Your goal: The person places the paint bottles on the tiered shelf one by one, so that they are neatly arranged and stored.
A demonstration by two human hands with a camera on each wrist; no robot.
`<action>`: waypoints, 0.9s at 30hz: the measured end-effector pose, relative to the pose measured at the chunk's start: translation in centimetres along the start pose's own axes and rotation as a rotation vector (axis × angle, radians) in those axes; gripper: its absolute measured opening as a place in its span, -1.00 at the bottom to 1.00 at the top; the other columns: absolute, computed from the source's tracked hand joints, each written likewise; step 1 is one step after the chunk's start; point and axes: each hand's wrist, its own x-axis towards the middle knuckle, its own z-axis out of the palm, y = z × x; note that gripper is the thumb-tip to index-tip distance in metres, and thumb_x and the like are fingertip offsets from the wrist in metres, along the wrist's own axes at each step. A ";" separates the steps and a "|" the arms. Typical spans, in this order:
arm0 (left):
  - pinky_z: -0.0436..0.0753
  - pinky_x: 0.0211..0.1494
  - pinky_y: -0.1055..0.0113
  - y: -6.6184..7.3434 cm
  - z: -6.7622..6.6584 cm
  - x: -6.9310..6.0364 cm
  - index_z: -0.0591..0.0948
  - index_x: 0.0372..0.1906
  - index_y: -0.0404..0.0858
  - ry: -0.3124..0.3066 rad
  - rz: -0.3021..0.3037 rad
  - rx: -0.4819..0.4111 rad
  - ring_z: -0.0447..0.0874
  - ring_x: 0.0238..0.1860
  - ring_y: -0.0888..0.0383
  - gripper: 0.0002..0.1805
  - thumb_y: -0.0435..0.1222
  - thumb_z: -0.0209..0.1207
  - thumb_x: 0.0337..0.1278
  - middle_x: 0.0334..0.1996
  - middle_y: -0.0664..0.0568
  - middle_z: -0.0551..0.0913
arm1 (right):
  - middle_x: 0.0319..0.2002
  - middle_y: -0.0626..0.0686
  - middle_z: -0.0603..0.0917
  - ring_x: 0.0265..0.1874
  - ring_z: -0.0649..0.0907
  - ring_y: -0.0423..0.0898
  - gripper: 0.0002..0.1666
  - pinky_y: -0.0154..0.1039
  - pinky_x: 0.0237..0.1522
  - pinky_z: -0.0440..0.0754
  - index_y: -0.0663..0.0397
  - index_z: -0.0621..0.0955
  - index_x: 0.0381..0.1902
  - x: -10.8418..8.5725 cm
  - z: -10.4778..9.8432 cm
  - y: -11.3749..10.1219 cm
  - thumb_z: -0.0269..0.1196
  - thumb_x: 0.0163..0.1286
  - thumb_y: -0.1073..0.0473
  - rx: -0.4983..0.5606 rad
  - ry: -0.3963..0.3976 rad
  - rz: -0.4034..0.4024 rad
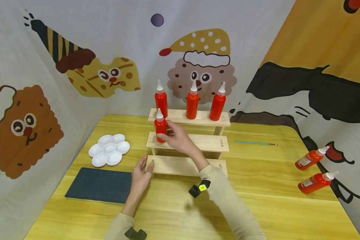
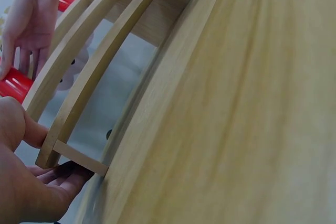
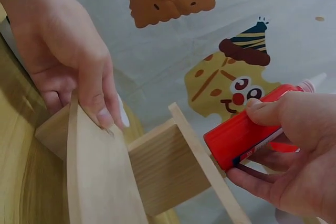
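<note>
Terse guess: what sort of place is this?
Likely a craft or painting corner, judging by the red squeeze bottles, the white flower-shaped palette and the thin brush.

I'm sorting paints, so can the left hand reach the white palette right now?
Probably yes, once the left hand releases the bottom shelf; nothing visible blocks its way to the white palette.

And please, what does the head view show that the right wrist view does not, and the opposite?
Only the head view shows the paintbrush, the dark board and the two red bottles at the far right.

Only the right wrist view shows a printed label on the held bottle.

Both show the wooden stand, the left hand gripping the end of its lowest step, and the right hand holding that red bottle.
</note>
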 end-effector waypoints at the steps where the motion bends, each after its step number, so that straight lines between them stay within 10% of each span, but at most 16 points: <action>1: 0.43 0.45 -0.12 0.0 0.0 0.0 0.34 0.46 -0.41 -0.003 0.001 -0.002 0.35 0.46 -0.25 -0.43 -0.35 0.13 0.44 0.36 -0.42 0.45 | 0.04 0.19 0.70 0.03 0.72 0.08 -0.54 -0.11 0.14 0.70 0.17 0.54 0.22 0.0 0.1 0.0 0.34 0.43 0.17 -0.005 -0.003 -0.003; 15: 0.45 0.43 -0.13 -0.1 0.0 0.2 0.32 0.49 -0.37 -0.026 -0.028 0.008 0.27 0.51 -0.25 -0.41 -0.33 0.11 0.46 0.40 -0.41 0.40 | 0.20 0.20 0.63 0.17 0.65 0.10 -0.33 -0.04 0.26 0.63 0.13 0.40 0.36 -1.3 -0.1 -0.3 0.38 0.39 0.15 -0.018 0.038 0.013; 27: 0.39 0.48 -0.12 -0.4 -0.2 0.1 0.32 0.49 -0.38 -0.022 -0.030 0.006 0.24 0.52 -0.26 -0.41 -0.34 0.12 0.44 0.43 -0.42 0.36 | 0.31 0.14 0.56 0.30 0.57 0.07 -0.29 0.05 0.35 0.55 0.14 0.34 0.44 -6.3 -5.2 -0.9 0.31 0.45 0.07 -0.052 0.139 0.070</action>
